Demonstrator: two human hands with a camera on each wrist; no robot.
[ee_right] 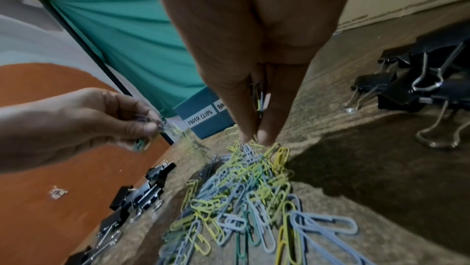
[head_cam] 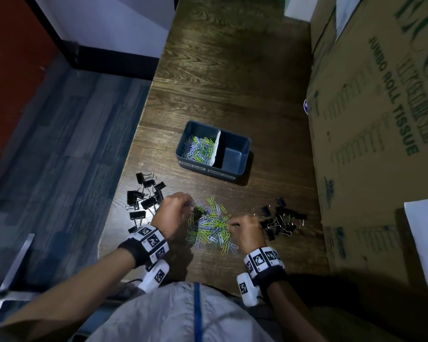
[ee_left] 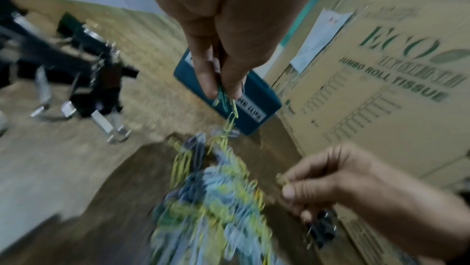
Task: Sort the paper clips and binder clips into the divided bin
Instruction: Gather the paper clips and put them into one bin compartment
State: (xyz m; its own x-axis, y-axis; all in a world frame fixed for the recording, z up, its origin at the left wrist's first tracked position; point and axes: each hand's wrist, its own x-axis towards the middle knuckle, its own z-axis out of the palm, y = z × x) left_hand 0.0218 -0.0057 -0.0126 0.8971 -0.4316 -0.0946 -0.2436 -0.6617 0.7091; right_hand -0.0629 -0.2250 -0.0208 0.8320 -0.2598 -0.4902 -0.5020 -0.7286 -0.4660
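Pinching paper clips with both: left hand (head_cam: 171,213) and right hand (head_cam: 248,232), fingertips pressed together over loose pile (head_cam: 211,225) at 6 o'clock. Divided bin (head_cam: 235,166) at 12, clips in left half. Binder clips (head_cam: 145,196) at 9 and 3.

place: office storeroom or back office | evidence: wood-grain desk (head_cam: 232,70), stacked cardboard cartons printed "JUMBO ROLL TISSUE" (head_cam: 380,107), grey-blue carpet tiles (head_cam: 67,144), bin (head_cam: 235,166) labelled "PAPER CLIPS", heaps of paper clips (head_cam: 211,225) and black binder clips (head_cam: 146,196)
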